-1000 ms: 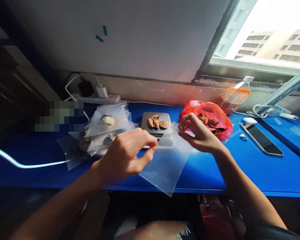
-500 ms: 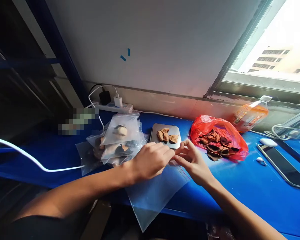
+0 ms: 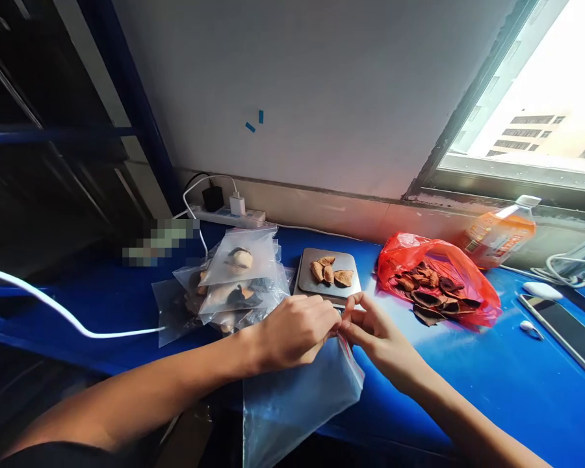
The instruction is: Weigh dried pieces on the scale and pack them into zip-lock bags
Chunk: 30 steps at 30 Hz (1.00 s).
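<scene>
A clear zip bag (image 3: 302,396) hangs down over the table's front edge, its red-lined mouth near my fingers. My left hand (image 3: 297,328) is closed on the bag's top edge. Beside it my right hand (image 3: 370,328) pinches the same edge at the corner, thumb and forefinger together. Just beyond both hands is a small digital scale (image 3: 307,283) with several dried brown pieces (image 3: 342,278) on its metal plate. To its right, an open red plastic bag (image 3: 394,250) holds more dark, curled dried pieces (image 3: 426,299).
Filled zip bags (image 3: 244,276) are piled left of the scale. A power strip (image 3: 253,218) with chargers lies behind them. An orange drink bottle (image 3: 502,234) stands by the window. A phone (image 3: 565,331), an earbud (image 3: 531,329) and a white case (image 3: 542,290) lie right. A white cable (image 3: 97,335) crosses left.
The clear zip bag has swung and turned between my hands, its red-lined mouth now facing right. Both hands stay close together. The whole view has shifted slightly.
</scene>
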Available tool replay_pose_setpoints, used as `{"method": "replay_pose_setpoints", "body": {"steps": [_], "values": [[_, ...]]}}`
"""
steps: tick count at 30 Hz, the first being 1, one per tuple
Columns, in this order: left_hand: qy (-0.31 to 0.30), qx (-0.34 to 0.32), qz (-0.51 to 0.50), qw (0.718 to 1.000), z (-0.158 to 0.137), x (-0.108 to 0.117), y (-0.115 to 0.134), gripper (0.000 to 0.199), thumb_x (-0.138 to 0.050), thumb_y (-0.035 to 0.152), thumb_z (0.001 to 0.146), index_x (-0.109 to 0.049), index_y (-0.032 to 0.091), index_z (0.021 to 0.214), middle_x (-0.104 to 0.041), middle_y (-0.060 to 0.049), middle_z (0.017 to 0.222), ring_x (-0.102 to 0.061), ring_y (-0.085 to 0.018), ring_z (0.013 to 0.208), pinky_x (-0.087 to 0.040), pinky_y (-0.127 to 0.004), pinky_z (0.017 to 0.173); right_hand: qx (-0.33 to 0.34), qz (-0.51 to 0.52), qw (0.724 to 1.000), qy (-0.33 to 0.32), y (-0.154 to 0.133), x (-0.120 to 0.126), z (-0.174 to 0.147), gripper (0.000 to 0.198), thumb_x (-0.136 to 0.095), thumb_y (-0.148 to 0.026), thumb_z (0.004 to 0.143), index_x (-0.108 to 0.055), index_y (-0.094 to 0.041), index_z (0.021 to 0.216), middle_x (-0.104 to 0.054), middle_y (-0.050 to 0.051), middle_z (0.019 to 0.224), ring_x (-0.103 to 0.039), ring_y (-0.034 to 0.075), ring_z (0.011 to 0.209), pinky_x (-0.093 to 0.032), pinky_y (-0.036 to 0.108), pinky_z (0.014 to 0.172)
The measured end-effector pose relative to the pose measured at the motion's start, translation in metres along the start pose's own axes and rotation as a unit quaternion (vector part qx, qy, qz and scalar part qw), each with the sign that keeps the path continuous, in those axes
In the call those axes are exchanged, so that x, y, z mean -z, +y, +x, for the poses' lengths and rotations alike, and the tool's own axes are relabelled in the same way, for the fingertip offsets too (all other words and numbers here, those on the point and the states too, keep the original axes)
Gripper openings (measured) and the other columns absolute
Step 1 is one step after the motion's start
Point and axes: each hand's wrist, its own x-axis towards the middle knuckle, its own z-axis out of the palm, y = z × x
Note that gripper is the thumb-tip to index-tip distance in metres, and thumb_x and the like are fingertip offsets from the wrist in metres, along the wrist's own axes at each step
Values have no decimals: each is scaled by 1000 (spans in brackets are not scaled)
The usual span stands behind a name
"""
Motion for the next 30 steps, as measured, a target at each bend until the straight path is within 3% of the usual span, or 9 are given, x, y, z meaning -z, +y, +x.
{"method": "replay_pose_setpoints", "body": {"steps": [4, 8, 13, 17, 21, 24, 27, 30], "values": [[36, -1, 13, 999, 2, 2, 1, 17, -44, 17, 90, -56, 16, 79, -60, -3, 74, -54, -15, 67, -43, -28, 61, -28, 53, 998, -7, -3, 2, 0, 35, -69, -33, 72, -38, -23, 85, -52, -7, 64, -47, 10, 57, -36, 24, 57], [56, -51, 25, 997, 3, 4, 1, 15, -45, 16, 88, -59, 17, 82, -61, -3, 76, -53, -15, 66, -41, -27, 60, -25, 48, 998, -20, 0, 3, 3, 37, -72, -28, 65, -39, -22, 82, -50, -7, 63, -42, 8, 55, -31, 22, 55], [50, -97, 41, 993, 4, 5, 1, 16, -46, 11, 85, -58, 18, 76, -63, -2, 78, -53, -14, 66, -40, -27, 59, 33, -77, 996, -39, 0, 10, 6, 20, -63, -23, 65, -43, -19, 67, -45, -6, 60, -37, 8, 56, -27, 21, 52], [52, -83, 31, 995, 3, 4, 1, 16, -45, 15, 88, -60, 17, 83, -63, -3, 80, -57, -14, 73, -45, -26, 66, 34, -235, 970, -55, -12, 26, 5, 7, -55, -22, 70, -55, -17, 65, -45, -4, 56, -37, 9, 54, -26, 23, 50], [57, -87, 19, 994, 2, 4, 0, 16, -44, 14, 89, -60, 17, 86, -62, -3, 81, -57, -13, 73, -46, -25, 66, 37, -366, 920, -135, -24, 31, -1, 14, -56, -27, 78, -65, -17, 80, -54, -1, 65, -44, 11, 61, -35, 23, 55], [53, -91, -10, 994, 1, 5, 0, 15, -46, 14, 89, -60, 17, 86, -62, -4, 81, -57, -13, 72, -47, -24, 65, 82, -424, 884, -180, -29, 28, -6, 25, -65, -37, 76, -65, -17, 91, -62, 2, 87, -53, 15, 78, -44, 25, 67], [69, -79, -47, 993, 0, 10, 2, 16, -46, 18, 91, -62, 17, 90, -62, -4, 84, -57, -13, 73, -48, -26, 67, 127, -463, 857, -186, -33, 27, -14, 48, -75, -46, 66, -63, -20, 105, -61, 5, 103, -56, 20, 92, -48, 31, 78], [80, -18, -86, 993, 0, 23, 13, 18, -50, 28, 91, -61, 19, 102, -61, -8, 103, -58, -17, 94, -50, -33, 83, 169, -459, 856, -167, -39, 29, -23, 69, -79, -46, 60, -57, -24, 121, -59, 8, 111, -54, 27, 106, -48, 37, 87]]}}
